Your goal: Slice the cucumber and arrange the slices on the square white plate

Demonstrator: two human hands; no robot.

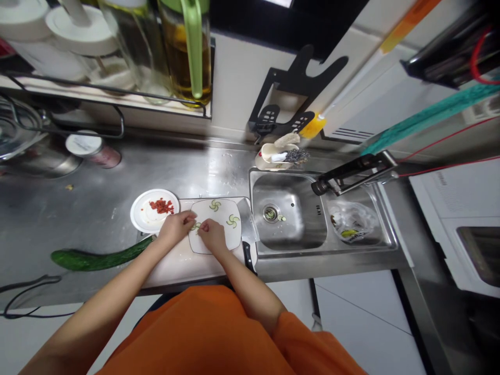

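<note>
A white square plate (pixel 219 246) rests on a pale cutting board (pixel 167 271). Thin cucumber slices (pixel 233 221) are laid on it in curved pinwheels, one of them partly covered by my fingers. My left hand (pixel 176 228) is at the plate's left edge, fingertips pinched together. Over the plate's lower left, my right hand (pixel 213 235) is also closed in a pinch, touching or close to the slices. Whatever is between the fingertips is too small to make out. Small red pieces (pixel 162 206) lie on a round white plate (pixel 142 221) beside my left hand.
A cleaver (pixel 248 221) with a black handle lies at the board's right end, beside the sink (pixel 304 229). Left of the board is a long cucumber (pixel 97 260). A plastic bag (pixel 353 219) sits in the small basin. Behind stand a jar (pixel 94 148) and oil bottle (pixel 183 62).
</note>
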